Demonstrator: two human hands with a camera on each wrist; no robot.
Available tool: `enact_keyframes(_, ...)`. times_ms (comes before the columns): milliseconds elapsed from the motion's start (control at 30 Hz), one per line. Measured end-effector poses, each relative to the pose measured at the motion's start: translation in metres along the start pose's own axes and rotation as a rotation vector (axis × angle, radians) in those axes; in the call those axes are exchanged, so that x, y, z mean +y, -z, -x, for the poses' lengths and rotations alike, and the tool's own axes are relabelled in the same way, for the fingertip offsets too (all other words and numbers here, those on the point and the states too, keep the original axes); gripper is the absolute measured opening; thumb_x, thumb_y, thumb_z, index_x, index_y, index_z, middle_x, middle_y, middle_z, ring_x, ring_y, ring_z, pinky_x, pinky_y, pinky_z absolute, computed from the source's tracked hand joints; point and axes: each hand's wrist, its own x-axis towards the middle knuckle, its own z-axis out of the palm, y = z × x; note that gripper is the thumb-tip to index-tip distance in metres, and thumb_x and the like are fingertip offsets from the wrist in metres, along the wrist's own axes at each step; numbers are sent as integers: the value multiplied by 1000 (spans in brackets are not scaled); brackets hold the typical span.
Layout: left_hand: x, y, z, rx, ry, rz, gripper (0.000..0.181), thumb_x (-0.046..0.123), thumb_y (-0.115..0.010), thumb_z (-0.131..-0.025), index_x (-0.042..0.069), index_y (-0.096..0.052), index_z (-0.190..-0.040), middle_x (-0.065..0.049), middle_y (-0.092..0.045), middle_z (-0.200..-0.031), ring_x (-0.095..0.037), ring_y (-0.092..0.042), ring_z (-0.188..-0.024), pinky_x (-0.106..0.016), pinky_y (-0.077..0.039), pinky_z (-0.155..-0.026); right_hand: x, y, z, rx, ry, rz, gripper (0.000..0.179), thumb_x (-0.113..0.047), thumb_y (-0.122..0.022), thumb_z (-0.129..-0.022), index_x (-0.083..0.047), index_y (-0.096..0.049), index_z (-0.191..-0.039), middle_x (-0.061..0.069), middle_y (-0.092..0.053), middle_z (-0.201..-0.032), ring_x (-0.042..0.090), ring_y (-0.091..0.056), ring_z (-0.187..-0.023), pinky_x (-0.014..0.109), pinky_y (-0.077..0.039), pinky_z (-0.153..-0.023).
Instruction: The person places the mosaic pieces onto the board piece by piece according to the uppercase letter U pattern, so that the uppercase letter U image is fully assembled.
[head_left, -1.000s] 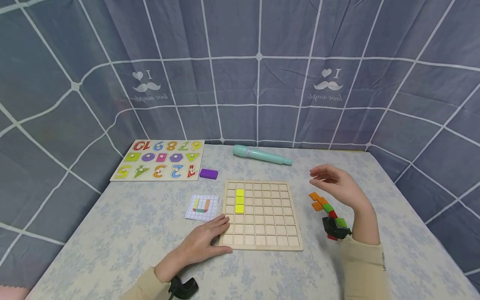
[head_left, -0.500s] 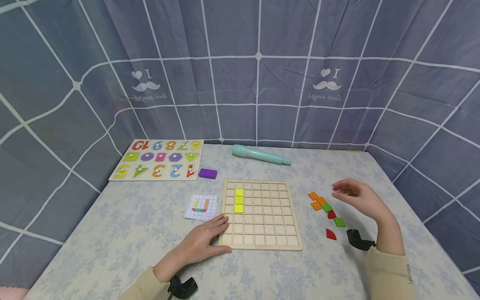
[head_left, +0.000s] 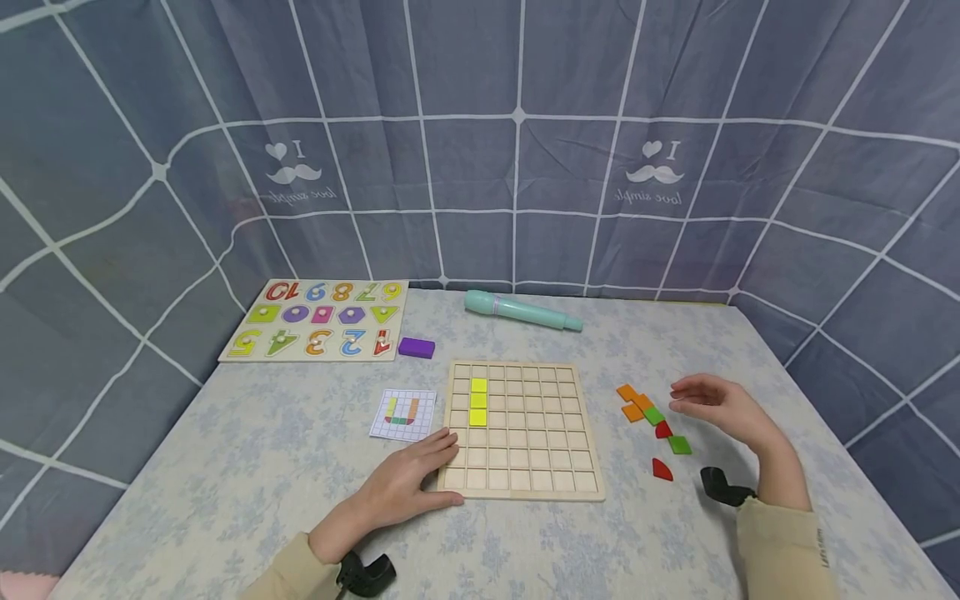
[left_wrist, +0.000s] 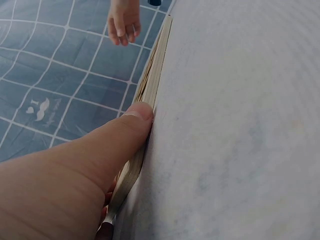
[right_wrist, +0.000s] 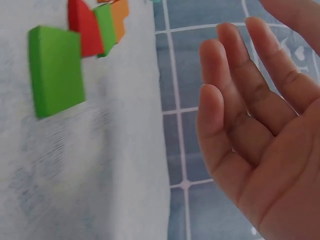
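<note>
A square wooden grid board (head_left: 536, 433) lies flat, with several yellow square tiles (head_left: 478, 401) in one column near its left side. My left hand (head_left: 405, 483) rests at the board's near left corner. Its fingertips lie on the left rim, and the straight thumb (left_wrist: 127, 127) presses along the front edge. My right hand (head_left: 723, 408) hovers over the table with loosely bent fingers and an empty palm in the right wrist view. Just left of it lie orange tiles (head_left: 633, 412), green tiles (head_left: 680, 445) and red quarter-round tiles (head_left: 662, 469).
A card (head_left: 403, 415) with a coloured U pattern lies left of the board. Behind it are a purple block (head_left: 417, 347) and a number puzzle board (head_left: 315, 321). A teal pen-shaped stick (head_left: 523, 311) lies at the back, before the blue grid curtain (head_left: 570, 167).
My right hand has moved right and toward me, off from above the loose tiles, uncovering the red and green ones. The left hand has stayed on the board's corner.
</note>
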Motion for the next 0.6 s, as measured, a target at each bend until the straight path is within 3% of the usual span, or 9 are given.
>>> enact_keyframes(300,1,1,0,-10,9,7,74,55,-64,-82,1,-54,-132,-11,-44,-142,-22,-35,-134,-42,-36,-104,14,-6,-3,-120,-32,-80,44,-20,-69,-87,9,-55,-117,20,-61,-110,10,-61,-90,22,-51,-76)
enact_keyframes(600,2,1,0,-11,15,14,74,54,-65,-82,1,-53,-132,-10,-44,-142,-22,-35,-134,-42,-36,-104,28,-12,-9,-188,-89,-72,44,-19,-72,-83,8,-56,-115,11,-64,-101,16,-60,-88,23,-49,-77)
